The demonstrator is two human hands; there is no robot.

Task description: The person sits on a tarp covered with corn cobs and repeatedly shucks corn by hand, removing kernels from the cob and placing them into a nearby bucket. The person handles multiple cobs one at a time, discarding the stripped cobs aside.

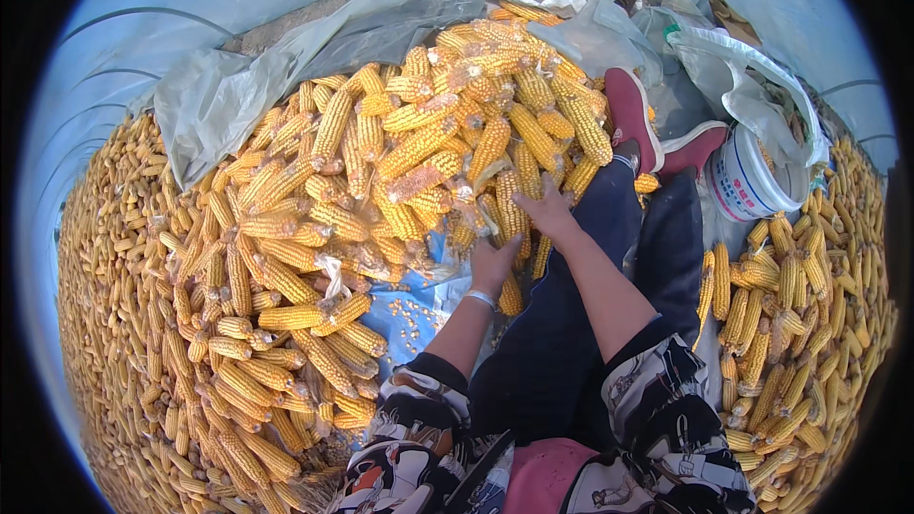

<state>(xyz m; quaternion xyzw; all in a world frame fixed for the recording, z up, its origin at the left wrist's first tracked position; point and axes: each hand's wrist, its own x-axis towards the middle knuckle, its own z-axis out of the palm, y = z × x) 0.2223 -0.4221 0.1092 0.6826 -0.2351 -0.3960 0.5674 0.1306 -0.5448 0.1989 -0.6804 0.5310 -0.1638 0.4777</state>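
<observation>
Dried yellow ears of corn point(419, 148) are heaped in front of me. My left hand point(495, 265) is low at the near edge of the heap, its fingers and thumb around the lower end of an upright ear of corn point(510, 214). Just to its right, my right hand point(549, 212) has its thumb held away from the fingers. That thumb is beside the same ear, and the fingertips reach among neighbouring ears. Some ears carry pale husk shreds. A light band circles my left wrist.
Blue sheeting point(405, 309) with loose kernels lies left of my legs point(562, 343). A white bucket point(752, 176) and a white sack point(752, 76) stand beyond my red shoes point(630, 119). More corn point(781, 324) piles up on the right. Grey plastic sheeting point(224, 100) edges the heap.
</observation>
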